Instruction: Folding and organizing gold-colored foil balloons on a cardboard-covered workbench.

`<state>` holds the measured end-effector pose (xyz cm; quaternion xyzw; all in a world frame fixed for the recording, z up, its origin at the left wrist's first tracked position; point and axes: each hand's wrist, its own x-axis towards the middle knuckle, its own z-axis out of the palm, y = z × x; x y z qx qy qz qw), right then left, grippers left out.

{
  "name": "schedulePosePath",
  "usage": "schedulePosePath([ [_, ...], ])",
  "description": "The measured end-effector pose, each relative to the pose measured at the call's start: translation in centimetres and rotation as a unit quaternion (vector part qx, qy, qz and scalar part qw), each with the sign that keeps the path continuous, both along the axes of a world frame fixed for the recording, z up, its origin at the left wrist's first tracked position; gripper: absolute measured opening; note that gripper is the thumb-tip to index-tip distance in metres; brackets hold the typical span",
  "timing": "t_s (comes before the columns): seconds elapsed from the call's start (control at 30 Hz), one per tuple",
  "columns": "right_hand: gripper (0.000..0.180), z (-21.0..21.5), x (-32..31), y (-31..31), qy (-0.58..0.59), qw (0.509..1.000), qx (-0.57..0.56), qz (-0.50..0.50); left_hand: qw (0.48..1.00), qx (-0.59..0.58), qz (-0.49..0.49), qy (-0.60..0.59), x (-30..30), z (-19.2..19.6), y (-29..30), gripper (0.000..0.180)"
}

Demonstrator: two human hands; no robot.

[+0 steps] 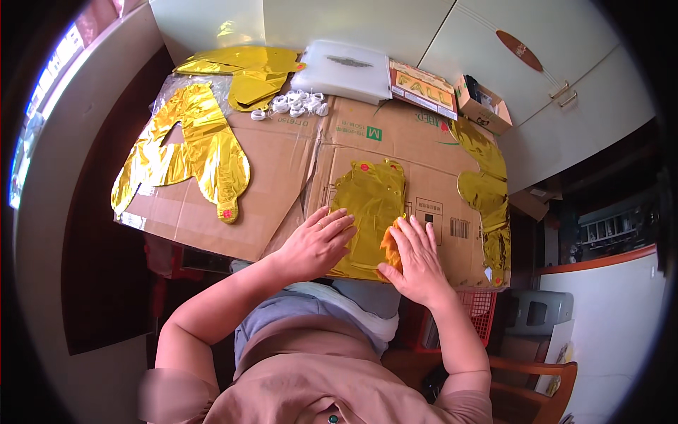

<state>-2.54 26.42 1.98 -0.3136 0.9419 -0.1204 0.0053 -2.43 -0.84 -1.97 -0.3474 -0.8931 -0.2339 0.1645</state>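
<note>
A folded gold foil balloon (369, 191) lies flat on the cardboard in front of me, with small red marks near its far end. My left hand (318, 242) rests palm down on its left edge, fingers stretched out. Along the right edge, my right hand (417, 258) presses on a crumpled orange cloth (390, 249). The cloth shows between thumb and fingers; part of it is hidden under the palm. To the left is an A-shaped gold foil balloon (201, 152). Another gold foil balloon (487, 191) with a wavy outline lies along the right side.
Cardboard (282, 166) covers the table. At the back are more gold foil (258, 78), white ribbon rolls (296, 104), a translucent plastic case (342, 71), a flat printed box (422, 88) and a small open box (484, 106). A wooden chair (537, 374) stands lower right.
</note>
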Motion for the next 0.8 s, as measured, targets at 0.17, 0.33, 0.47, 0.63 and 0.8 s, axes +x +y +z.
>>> schedulePosePath([
  [0.17,0.069,-0.6,-0.3,-2.1,0.032,0.997,-0.041,-0.054,1.0,-0.008,0.004,0.003,-0.2,0.1,0.2,0.046],
  [0.33,0.08,-3.0,-0.5,-2.4,0.008,0.999,0.0,-0.036,0.999,0.012,0.038,-0.006,0.0,0.5,0.1,0.05],
  [0.47,0.081,-3.3,-0.5,-2.4,0.005,0.999,0.014,-0.036,0.998,-0.033,0.048,-0.019,0.5,0.6,-0.4,0.053],
  [0.63,0.082,-3.2,-0.3,-2.6,0.021,0.998,0.033,-0.044,0.992,-0.101,0.034,-0.068,0.8,0.6,-2.2,0.067],
  [0.8,0.084,-3.1,-0.3,-2.7,0.022,0.998,0.036,-0.053,0.985,-0.144,0.031,-0.087,1.2,1.0,-2.7,0.073],
])
